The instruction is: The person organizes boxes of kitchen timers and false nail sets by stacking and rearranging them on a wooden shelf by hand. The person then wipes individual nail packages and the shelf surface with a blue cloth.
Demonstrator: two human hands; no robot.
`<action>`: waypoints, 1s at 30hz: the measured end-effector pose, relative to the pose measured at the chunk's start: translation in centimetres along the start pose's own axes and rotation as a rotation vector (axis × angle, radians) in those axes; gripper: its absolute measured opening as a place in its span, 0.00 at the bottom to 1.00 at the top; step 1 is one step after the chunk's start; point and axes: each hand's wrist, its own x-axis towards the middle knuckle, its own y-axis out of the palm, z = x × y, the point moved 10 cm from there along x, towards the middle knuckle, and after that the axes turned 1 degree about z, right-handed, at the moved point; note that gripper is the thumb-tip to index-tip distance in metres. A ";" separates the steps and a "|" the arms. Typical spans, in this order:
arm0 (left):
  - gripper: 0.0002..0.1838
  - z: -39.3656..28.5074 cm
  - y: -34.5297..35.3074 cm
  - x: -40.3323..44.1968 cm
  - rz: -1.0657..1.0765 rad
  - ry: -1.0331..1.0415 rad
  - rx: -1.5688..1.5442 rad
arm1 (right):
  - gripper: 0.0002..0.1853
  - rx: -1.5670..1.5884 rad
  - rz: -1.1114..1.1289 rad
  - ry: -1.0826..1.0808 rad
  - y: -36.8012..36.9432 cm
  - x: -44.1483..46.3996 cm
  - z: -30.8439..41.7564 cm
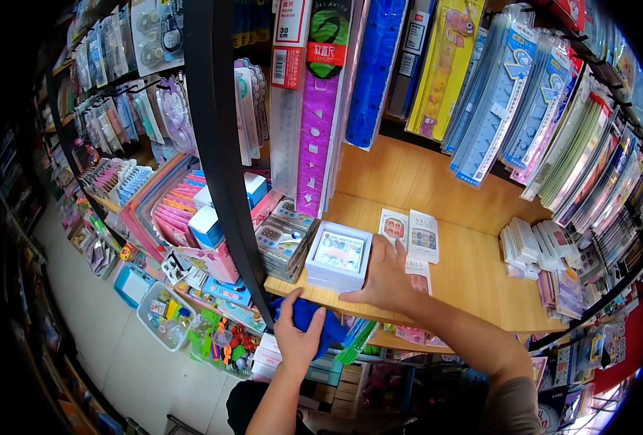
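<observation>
A white open-topped box stands on the wooden shelf, with printed cards showing inside its top. My right hand is at the box's right side, its thumb at the front edge and its fingers reaching round toward the back. Below the shelf's front edge, my left hand grips a bunched blue cloth. Left of the box, touching or nearly so, is a stack of boxed calculators. Several nail-set packs lie flat to the right of my right hand.
Packaged rulers hang above the wooden shelf. A black upright post stands left of the calculators. Small white packs are piled at the shelf's right end. Bins of toys sit low at the left.
</observation>
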 end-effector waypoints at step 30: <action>0.27 0.5 2.4 -1.8 0.091 -0.045 -0.032 | 0.62 0.419 0.127 -0.003 -1.9 -3.7 -0.5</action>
